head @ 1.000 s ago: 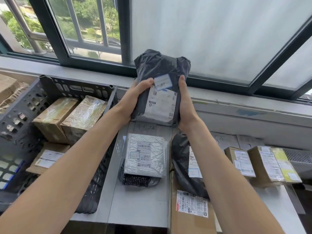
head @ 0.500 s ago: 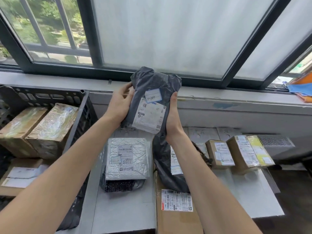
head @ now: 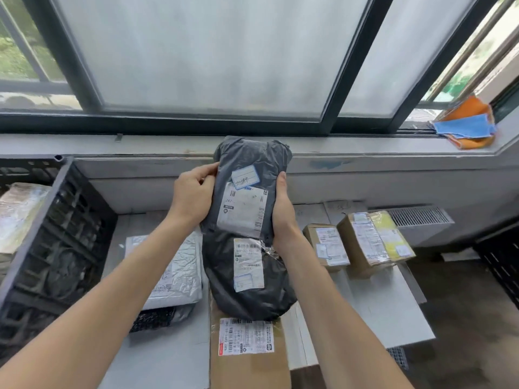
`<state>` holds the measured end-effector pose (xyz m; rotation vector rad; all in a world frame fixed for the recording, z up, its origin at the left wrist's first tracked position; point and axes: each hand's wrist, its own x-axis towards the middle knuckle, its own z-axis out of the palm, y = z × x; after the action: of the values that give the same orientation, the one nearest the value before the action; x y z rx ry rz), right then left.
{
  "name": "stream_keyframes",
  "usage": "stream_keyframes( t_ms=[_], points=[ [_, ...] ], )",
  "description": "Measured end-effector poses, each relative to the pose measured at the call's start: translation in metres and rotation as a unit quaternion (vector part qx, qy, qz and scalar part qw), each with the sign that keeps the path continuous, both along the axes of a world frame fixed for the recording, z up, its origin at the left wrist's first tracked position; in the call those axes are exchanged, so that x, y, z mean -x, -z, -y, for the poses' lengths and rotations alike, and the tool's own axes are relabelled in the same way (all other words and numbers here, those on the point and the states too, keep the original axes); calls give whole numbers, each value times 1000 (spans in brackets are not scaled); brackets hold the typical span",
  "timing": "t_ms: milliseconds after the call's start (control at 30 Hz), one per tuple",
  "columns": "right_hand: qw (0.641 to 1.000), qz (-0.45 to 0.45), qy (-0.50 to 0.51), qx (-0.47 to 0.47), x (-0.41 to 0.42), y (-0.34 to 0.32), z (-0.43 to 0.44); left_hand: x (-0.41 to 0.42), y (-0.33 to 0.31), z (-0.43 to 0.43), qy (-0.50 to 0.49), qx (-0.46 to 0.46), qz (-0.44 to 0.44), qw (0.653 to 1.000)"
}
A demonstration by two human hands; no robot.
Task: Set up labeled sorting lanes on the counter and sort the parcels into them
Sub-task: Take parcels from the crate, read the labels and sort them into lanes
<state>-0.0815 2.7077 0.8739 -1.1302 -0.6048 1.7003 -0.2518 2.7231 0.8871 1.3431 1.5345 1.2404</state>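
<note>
I hold a dark grey plastic parcel (head: 250, 175) upright in both hands, above the counter (head: 157, 357). My left hand (head: 191, 195) grips its left edge and my right hand (head: 283, 209) its right edge. It bears a white shipping label and a small blue-framed sticker. Directly below it lies a second dark bag parcel (head: 247, 279) on a flat brown box (head: 250, 357). A silver mailer (head: 179, 273) lies to the left on a black one. Two small cardboard boxes (head: 327, 244) (head: 373, 240) stand to the right.
A black plastic crate (head: 56, 242) at the left holds wrapped cardboard parcels (head: 16, 211). Paper lane labels (head: 342, 209) lie at the back of the counter under the window ledge. Orange and blue cloths (head: 469, 124) rest on the ledge at the right. A floor drop lies right of the counter.
Both hands carried the grey parcel lower and rightward, from over the silver mailer's lane to above the dark bag parcel. The view has swung to the right.
</note>
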Motion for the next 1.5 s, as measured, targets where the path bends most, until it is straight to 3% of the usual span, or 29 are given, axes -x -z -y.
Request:
stream_keyframes(
  t_ms=[167,300,433,533,600,767,867,1100,1500],
  points=[
    [996,76,52,1,-75,17,-11,-83,10,-3,-17,73,84,994],
    [979,175,101,-21,-171,21,-10,-174,24,-5,17,87,97,991],
    [925,335,172,-52,-264,23,-10,-267,41,-7,43,120,133,983],
    [874,410,255,-67,-319,26,-6,-323,50,-6,72,145,143,976],
    [856,446,256,-61,-350,31,-5,-354,53,-8,90,162,148,971],
    [866,463,184,-40,-401,45,-9,-412,66,-18,132,224,169,951],
    [854,502,135,-30,-428,51,-18,-441,75,-20,155,245,192,938],
    [838,530,126,23,-459,77,-35,-469,94,-28,180,281,195,922],
    [824,558,96,30,-461,92,-46,-469,101,-34,211,298,174,915]
  ],
)
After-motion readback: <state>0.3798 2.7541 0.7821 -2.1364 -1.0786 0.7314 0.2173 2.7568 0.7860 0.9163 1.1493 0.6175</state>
